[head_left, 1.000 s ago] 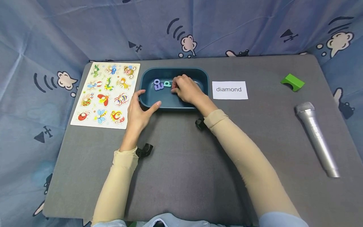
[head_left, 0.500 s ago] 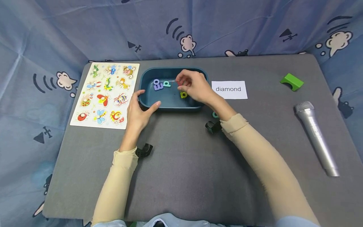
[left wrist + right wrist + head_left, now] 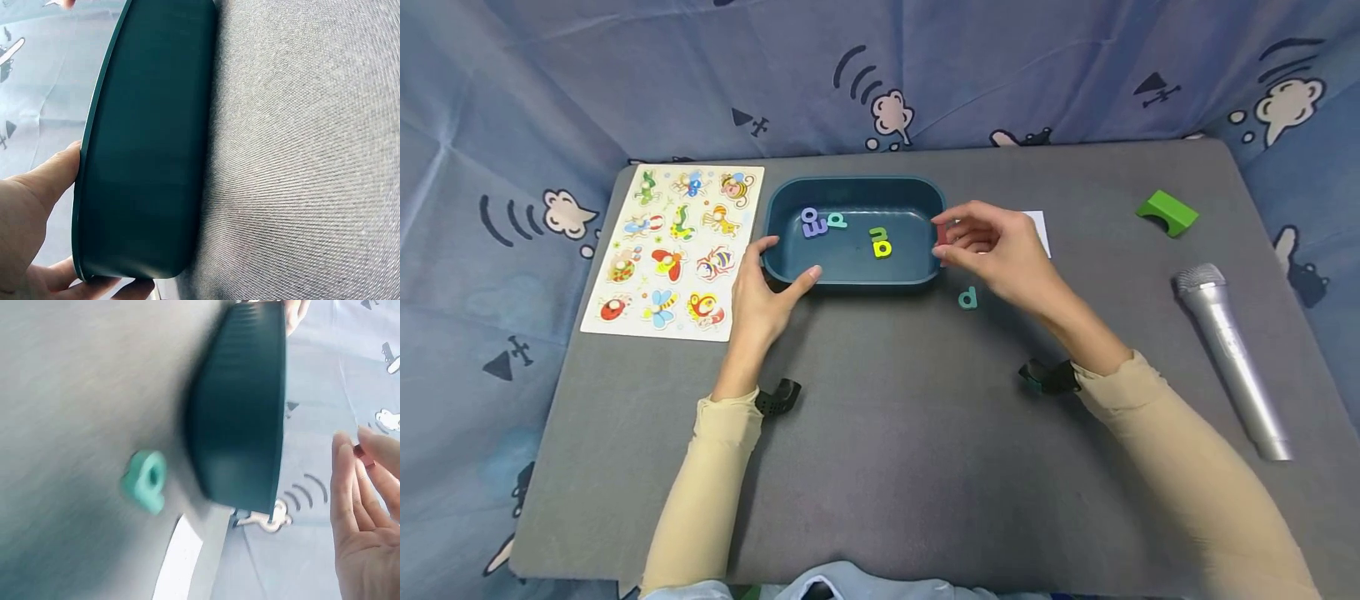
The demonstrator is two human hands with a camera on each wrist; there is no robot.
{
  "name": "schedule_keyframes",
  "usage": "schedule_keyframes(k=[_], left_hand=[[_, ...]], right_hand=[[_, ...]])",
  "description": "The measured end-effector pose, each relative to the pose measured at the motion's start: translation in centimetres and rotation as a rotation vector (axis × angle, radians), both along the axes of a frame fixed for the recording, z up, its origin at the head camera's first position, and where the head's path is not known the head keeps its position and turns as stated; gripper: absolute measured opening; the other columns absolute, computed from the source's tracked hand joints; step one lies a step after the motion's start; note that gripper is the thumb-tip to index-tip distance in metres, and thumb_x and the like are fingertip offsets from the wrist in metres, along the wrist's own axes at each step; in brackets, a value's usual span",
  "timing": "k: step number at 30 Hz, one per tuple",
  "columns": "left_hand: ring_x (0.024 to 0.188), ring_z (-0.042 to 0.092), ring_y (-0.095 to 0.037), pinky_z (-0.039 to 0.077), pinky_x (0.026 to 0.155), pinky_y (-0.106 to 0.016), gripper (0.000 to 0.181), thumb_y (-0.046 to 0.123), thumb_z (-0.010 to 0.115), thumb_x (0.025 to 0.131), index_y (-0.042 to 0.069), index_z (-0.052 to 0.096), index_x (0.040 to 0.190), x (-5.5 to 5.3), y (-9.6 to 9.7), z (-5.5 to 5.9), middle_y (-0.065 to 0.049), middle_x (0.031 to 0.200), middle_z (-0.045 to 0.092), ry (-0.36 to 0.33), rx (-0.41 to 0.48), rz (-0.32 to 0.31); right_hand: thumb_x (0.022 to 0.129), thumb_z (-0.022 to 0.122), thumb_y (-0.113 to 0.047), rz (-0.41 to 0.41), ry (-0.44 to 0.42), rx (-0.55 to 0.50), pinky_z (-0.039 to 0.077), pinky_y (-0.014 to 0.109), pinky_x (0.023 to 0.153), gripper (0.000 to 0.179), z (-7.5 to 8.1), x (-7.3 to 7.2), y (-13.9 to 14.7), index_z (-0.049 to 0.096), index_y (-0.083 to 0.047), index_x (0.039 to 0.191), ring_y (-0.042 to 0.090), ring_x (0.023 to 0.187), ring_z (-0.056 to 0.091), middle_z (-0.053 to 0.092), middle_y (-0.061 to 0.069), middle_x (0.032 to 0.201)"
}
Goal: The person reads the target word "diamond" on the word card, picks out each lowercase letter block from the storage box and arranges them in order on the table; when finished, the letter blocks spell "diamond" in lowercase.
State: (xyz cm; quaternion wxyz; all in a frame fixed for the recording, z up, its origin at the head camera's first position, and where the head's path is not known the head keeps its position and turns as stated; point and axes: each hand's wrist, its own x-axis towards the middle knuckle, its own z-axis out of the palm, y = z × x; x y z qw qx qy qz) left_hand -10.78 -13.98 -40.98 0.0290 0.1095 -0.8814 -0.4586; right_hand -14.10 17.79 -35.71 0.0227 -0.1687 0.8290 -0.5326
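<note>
Right hand's move: since the frame half a second ago, the right hand (image 3: 1000, 250) goes rightward from over the tray (image 3: 850, 265) to its right rim, carrying the red piece (image 3: 942, 237); the green and yellow letters now show fully.
Sticker sheet: lies flat to the left of the left hand (image 3: 763, 287).
Left hand: clasps the near left corner of the tray, thumb on the near side, other fingers around the end. If it pulls or tilts the tray, I think the loose letters may slide together.
Purple letters (image 3: 815, 229): inside the tray, ahead of the left thumb, with a teal letter (image 3: 837, 220) just beside them.
Green letter (image 3: 878, 235) and yellow letter (image 3: 889, 249): between both hands, on the tray floor.
Red piece: pinched in the right fingertips, raised near the right rim; its shape is mostly hidden. So small a grip could slip, and the piece could fall against the rim.
Loose teal letter (image 3: 973, 297): on the table, nearer the body than the right hand; a low wrist could sweep it away.
White card (image 3: 1040, 229): mostly covered by the right hand; a dragging palm might shift it.
Green block (image 3: 1168, 212) and microphone (image 3: 1232, 358): well apart, right of the right hand.
</note>
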Motion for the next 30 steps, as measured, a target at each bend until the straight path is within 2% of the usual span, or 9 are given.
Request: schedule_keyframes(k=[3, 6, 10, 13, 16, 18, 21, 24, 30], left_hand=[[0.148, 0.046, -0.033, 0.037, 0.121, -0.051, 0.08, 0.037, 0.085, 0.091, 0.009, 0.047, 0.155, 0.0, 0.0, 0.0, -0.017, 0.161, 0.048, -0.001, -0.002, -0.001], [0.147, 0.046, -0.033, 0.036, 0.122, -0.051, 0.08, 0.038, 0.085, 0.091, 0.009, 0.047, 0.155, 0.0, 0.0, 0.1, -0.017, 0.161, 0.048, -0.001, -0.004, -0.001], [0.148, 0.046, -0.033, 0.036, 0.122, -0.051, 0.08, 0.039, 0.085, 0.091, 0.01, 0.047, 0.155, 0.0, 0.0, 0.1, -0.018, 0.161, 0.048, -0.001, -0.006, 0.001], [0.15, 0.045, -0.033, 0.036, 0.123, -0.051, 0.08, 0.04, 0.084, 0.091, 0.01, 0.047, 0.155, 0.0, -0.1, 0.1, -0.017, 0.161, 0.048, -0.005, -0.006, 0.002], [0.15, 0.045, -0.033, 0.036, 0.123, -0.051, 0.08, 0.04, 0.084, 0.091, 0.01, 0.047, 0.155, 0.0, -0.1, 0.1, -0.017, 0.162, 0.048, -0.009, -0.003, 0.002], [0.148, 0.046, -0.034, 0.037, 0.122, -0.052, 0.08, 0.039, 0.084, 0.091, 0.01, 0.046, 0.156, 0.0, -0.1, 0.1, -0.017, 0.162, 0.048, -0.011, -0.002, 0.002], [0.145, 0.048, -0.034, 0.038, 0.12, -0.052, 0.08, 0.038, 0.084, 0.091, 0.01, 0.046, 0.156, 0.0, -0.1, 0.1, -0.017, 0.161, 0.048, -0.012, -0.002, 0.003], [0.143, 0.049, -0.035, 0.039, 0.119, -0.052, 0.08, 0.038, 0.085, 0.091, 0.01, 0.046, 0.155, 0.0, -0.1, 0.0, -0.017, 0.161, 0.048, -0.009, -0.001, 0.002], [0.141, 0.05, -0.035, 0.039, 0.117, -0.053, 0.08, 0.038, 0.085, 0.09, 0.009, 0.047, 0.155, 0.1, -0.1, 0.0, -0.019, 0.159, 0.049, 0.008, -0.001, -0.009]], right_hand=[[0.087, 0.086, -0.001, -0.051, 0.005, -0.007, 0.057, 0.016, 0.073, 0.03, -0.3, 0.7, 1.8, 0.076, -0.002, 0.116, 0.005, 0.078, 0.071, 0.077, -0.002, 0.091], [0.083, 0.087, 0.003, -0.104, -0.026, -0.044, 0.058, 0.016, 0.072, 0.033, -0.7, 1.2, 3.3, 0.074, 0.003, 0.113, 0.003, 0.076, 0.072, 0.076, -0.009, 0.086], [0.083, 0.086, 0.005, -0.141, -0.105, -0.061, 0.059, 0.018, 0.072, 0.036, -1.5, 1.7, 5.1, 0.072, 0.005, 0.116, 0.003, 0.076, 0.074, 0.077, -0.011, 0.086], [0.085, 0.086, 0.001, -0.146, -0.153, 0.011, 0.059, 0.017, 0.071, 0.035, -2.4, 2.0, 6.0, 0.073, 0.002, 0.118, 0.002, 0.076, 0.073, 0.078, -0.007, 0.087], [0.087, 0.086, -0.002, -0.111, -0.127, 0.142, 0.055, 0.015, 0.069, 0.032, -3.4, 2.1, 6.6, 0.075, -0.002, 0.117, 0.002, 0.075, 0.07, 0.078, 0.0, 0.088], [0.086, 0.088, -0.006, -0.062, -0.06, 0.247, 0.052, 0.014, 0.069, 0.03, -4.2, 2.2, 6.9, 0.077, -0.005, 0.115, 0.005, 0.077, 0.068, 0.077, 0.005, 0.091], [0.084, 0.09, -0.009, 0.011, 0.034, 0.341, 0.047, 0.016, 0.071, 0.029, -5.2, 2.1, 7.2, 0.08, -0.008, 0.112, 0.013, 0.081, 0.063, 0.074, 0.008, 0.094], [0.082, 0.092, -0.011, 0.051, 0.073, 0.366, 0.044, 0.02, 0.073, 0.03, -5.8, 2.1, 7.3, 0.082, -0.009, 0.11, 0.019, 0.084, 0.059, 0.072, 0.009, 0.098], [0.081, 0.093, -0.01, 0.036, 0.028, 0.403, 0.042, 0.021, 0.073, 0.033, -6.4, 2.1, 7.1, 0.083, -0.008, 0.113, 0.021, 0.084, 0.056, 0.069, 0.01, 0.105]])
